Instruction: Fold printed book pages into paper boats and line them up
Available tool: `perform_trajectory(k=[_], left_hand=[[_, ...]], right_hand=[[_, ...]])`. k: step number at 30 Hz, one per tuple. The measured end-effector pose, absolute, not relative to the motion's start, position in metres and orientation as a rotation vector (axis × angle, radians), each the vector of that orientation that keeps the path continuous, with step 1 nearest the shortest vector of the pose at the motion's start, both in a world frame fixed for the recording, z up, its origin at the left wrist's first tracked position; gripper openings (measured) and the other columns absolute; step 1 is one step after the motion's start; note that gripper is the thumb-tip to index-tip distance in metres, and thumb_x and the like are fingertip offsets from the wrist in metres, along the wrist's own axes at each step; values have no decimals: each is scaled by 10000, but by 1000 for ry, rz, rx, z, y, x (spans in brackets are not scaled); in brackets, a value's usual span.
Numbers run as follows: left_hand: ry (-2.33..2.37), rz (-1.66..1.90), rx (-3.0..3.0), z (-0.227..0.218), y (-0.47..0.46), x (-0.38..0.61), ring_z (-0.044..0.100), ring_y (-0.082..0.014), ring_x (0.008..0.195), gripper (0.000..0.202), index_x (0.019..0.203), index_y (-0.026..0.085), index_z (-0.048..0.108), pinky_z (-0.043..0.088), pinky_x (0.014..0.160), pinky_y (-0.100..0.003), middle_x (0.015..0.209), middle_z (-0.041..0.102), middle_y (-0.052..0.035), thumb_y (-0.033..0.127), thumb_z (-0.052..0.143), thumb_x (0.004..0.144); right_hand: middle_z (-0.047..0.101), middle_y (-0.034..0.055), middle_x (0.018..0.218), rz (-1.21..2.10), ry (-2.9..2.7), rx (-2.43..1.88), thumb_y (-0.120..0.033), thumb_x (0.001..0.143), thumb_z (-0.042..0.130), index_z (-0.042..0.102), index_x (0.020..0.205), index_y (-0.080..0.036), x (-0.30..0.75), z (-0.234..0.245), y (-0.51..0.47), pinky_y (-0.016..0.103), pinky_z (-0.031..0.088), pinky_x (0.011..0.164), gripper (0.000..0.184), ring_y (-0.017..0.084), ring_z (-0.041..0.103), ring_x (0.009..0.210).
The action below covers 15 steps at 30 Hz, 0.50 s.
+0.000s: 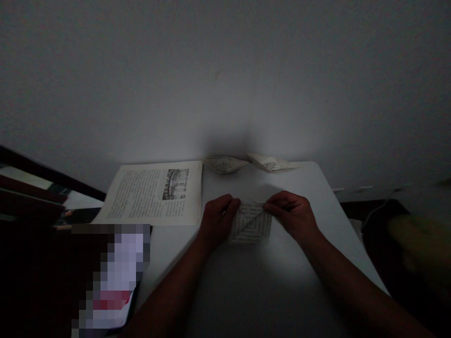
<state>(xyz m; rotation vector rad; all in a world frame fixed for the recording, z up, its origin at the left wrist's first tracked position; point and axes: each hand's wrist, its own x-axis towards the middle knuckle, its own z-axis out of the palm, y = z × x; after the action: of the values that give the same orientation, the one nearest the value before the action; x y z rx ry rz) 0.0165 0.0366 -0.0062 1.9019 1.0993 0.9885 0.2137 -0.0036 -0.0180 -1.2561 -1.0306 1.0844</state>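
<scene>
A small square of folded printed paper (251,226) is held just above the table, its creases crossing the lines of text diagonally. My left hand (219,217) is closed, pinching its upper left corner between thumb and finger. At the upper right corner, my right hand (291,212) pinches the paper's edge with thumb and fingertips. Beyond my hands, two folded paper boats lie against the wall: a left boat (223,164) and a right boat (269,162). Both are made of similar printed paper.
A stack of printed pages (144,192) with a picture on top lies at the table's left. A partly blurred-out phone-like device (120,272) is at the near left edge. The white table (317,188) stands against a grey wall (225,84). Dark items lie off its right side.
</scene>
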Motion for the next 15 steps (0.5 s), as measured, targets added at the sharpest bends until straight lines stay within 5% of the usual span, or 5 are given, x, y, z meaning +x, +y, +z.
perform_trajectory(k=[5,15], left_hand=[[1098,1020,1939,-9,37,16,341,-82,501,391,559,174,368,265,495,-221,533,315,53,345,455,900],[1109,1201,2001,-8,33,19,317,-74,495,371,569,175,345,249,490,-222,535,295,55,281,464,904]], right_hand=[[726,-13,714,1286,-919,-1079,-226,689,778,628,1124,-229,215,-23,-2,281,507,682,460,127,654,655],[724,37,784,1322,-988,-1062,-314,773,711,746,857,-195,215,-34,-1,315,475,727,150,159,633,729]])
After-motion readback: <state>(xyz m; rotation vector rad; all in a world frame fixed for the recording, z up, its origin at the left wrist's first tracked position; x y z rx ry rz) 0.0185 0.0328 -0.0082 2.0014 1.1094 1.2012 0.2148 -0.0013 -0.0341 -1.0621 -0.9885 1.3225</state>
